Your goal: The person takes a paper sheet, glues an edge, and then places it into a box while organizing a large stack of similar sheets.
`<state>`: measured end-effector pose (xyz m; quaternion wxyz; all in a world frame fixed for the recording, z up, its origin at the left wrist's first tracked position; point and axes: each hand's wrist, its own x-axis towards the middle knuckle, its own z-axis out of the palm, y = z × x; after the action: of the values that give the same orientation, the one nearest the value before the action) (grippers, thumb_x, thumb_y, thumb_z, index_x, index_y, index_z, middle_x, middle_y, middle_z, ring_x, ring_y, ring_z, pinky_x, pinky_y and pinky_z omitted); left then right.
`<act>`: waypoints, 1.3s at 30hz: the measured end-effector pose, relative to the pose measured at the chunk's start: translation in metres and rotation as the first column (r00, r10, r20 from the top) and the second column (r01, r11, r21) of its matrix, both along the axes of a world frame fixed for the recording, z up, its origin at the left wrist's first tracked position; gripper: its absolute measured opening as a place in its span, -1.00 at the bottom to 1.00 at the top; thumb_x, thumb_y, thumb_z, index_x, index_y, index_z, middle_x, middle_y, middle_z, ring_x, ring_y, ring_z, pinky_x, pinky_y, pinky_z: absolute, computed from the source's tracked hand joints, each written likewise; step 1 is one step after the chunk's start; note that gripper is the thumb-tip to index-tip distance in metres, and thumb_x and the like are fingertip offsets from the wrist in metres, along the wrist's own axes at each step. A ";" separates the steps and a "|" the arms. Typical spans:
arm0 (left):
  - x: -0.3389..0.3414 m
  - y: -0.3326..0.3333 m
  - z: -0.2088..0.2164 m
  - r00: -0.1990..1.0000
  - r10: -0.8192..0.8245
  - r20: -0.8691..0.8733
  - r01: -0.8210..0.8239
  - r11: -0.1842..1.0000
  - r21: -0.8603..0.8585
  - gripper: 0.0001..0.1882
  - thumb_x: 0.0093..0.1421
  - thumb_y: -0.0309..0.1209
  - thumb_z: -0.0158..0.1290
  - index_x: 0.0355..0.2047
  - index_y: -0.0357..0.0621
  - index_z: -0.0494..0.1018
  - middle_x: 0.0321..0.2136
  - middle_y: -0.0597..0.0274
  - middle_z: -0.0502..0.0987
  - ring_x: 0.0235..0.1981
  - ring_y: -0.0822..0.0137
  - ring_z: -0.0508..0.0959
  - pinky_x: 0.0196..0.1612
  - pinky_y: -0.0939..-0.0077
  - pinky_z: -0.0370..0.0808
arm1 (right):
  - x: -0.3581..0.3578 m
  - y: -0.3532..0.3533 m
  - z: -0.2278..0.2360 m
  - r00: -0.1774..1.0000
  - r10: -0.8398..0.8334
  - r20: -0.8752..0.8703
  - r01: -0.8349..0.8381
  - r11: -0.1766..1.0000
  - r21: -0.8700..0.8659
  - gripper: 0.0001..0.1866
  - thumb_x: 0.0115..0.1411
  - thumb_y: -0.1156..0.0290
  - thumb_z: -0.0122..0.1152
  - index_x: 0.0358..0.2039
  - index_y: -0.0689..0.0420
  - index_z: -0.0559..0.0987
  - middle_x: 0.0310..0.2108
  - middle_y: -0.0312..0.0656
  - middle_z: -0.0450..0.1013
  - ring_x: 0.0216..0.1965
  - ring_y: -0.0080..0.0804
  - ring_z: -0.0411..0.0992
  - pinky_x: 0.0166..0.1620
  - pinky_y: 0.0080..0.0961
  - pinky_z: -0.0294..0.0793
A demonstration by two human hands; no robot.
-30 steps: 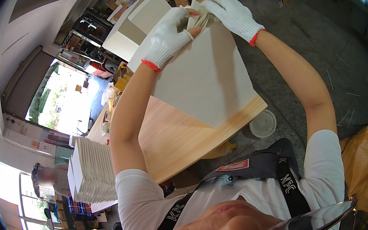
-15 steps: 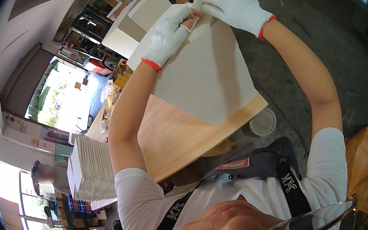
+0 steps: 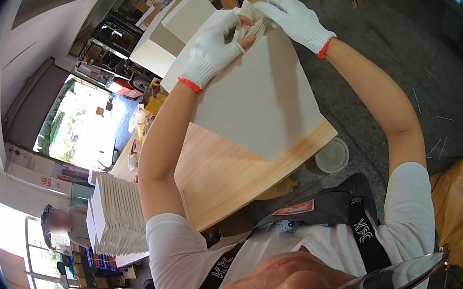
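Note:
A broad stack of off-white paper sheets [image 3: 248, 100] lies on a light wooden table [image 3: 217, 169]. At its far end several sheets [image 3: 253, 27] bend up in a curled, fanned bunch. My left hand [image 3: 213, 50] wears a white knitted glove with a red cuff; its bare thumb and forefinger close around the near side of that bunch. On the other side is my right hand [image 3: 301, 25], gloved likewise, fingers stretched out with their tips touching the bent sheets. Its thumb is hard to make out.
Larger pale stacks [image 3: 180, 22] stand beyond my left hand. Another neat pile of white sheets [image 3: 116, 211] is near my left elbow. A round pale lid or tub [image 3: 332, 155] sits by the table's right edge. A person [image 3: 78, 224] is in the left background.
The sheets at the far end now curl and fan out more between my hands. My left thumb and forefinger have spread around them. My right hand has shifted slightly toward me.

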<state>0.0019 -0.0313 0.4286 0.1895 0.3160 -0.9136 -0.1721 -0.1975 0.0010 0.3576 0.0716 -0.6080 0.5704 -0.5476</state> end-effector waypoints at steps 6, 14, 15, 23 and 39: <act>0.004 -0.009 -0.003 0.990 -0.138 -0.002 0.132 0.951 -0.280 -0.47 0.29 -0.32 0.00 0.27 0.11 0.22 -0.16 0.11 0.55 -0.16 0.23 0.54 -0.04 0.38 0.44 | -0.031 0.005 0.009 0.946 -0.126 -0.297 0.038 0.958 -0.285 -0.53 0.33 -0.06 -0.15 0.08 -0.07 0.43 -0.19 -0.16 0.50 -0.38 -0.29 0.46 -0.30 -0.44 0.44; 0.009 -0.009 -0.005 0.996 -0.084 -0.025 0.074 0.959 -0.272 -0.30 0.17 -0.23 0.14 0.30 0.10 0.17 0.00 -0.07 0.46 0.03 -0.03 0.49 0.04 0.23 0.43 | 0.017 0.022 0.042 0.539 0.411 0.735 -0.695 0.710 0.112 -0.61 0.30 0.13 0.03 -0.10 0.20 0.50 -0.36 -0.18 0.49 -0.49 -0.61 0.38 -0.55 -0.70 0.30; 0.012 -0.004 -0.003 0.997 -0.071 -0.023 0.063 0.968 -0.243 -0.29 0.16 -0.22 0.16 0.30 0.08 0.17 0.01 -0.07 0.46 0.04 -0.03 0.48 0.05 0.23 0.43 | 0.021 0.016 0.038 0.549 0.381 0.744 -0.669 0.733 0.118 -0.65 0.30 0.18 0.04 -0.10 0.20 0.50 -0.37 -0.19 0.48 -0.50 -0.60 0.38 -0.55 -0.68 0.30; 0.083 0.118 -0.064 0.870 0.054 -0.491 0.301 0.730 0.614 -0.52 0.32 -0.32 -0.04 0.22 -0.17 0.26 0.12 0.02 0.42 0.09 0.24 0.47 0.12 0.30 0.43 | 0.027 0.026 0.017 0.419 0.296 0.858 -0.553 0.833 -0.017 -0.77 0.32 0.22 0.11 -0.17 0.09 0.53 -0.58 -0.52 0.28 -0.64 -0.85 0.14 -0.64 -0.89 0.11; 0.214 0.246 -0.129 -0.070 0.746 -0.663 0.252 0.656 0.711 -0.47 0.23 -0.40 0.04 0.19 -0.27 0.21 0.06 0.02 0.42 0.09 0.05 0.47 0.15 0.10 0.45 | 0.079 0.096 0.016 0.570 0.659 0.491 -0.807 0.562 0.183 -0.57 0.36 0.29 -0.05 0.17 0.21 0.41 -0.45 -0.34 0.46 -0.60 -0.79 0.25 -0.55 -0.78 0.19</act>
<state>0.2159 0.2147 0.2999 0.6736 0.3245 -0.2700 -0.6066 -0.1188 0.0975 0.3740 0.5212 -0.6505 0.3295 -0.4434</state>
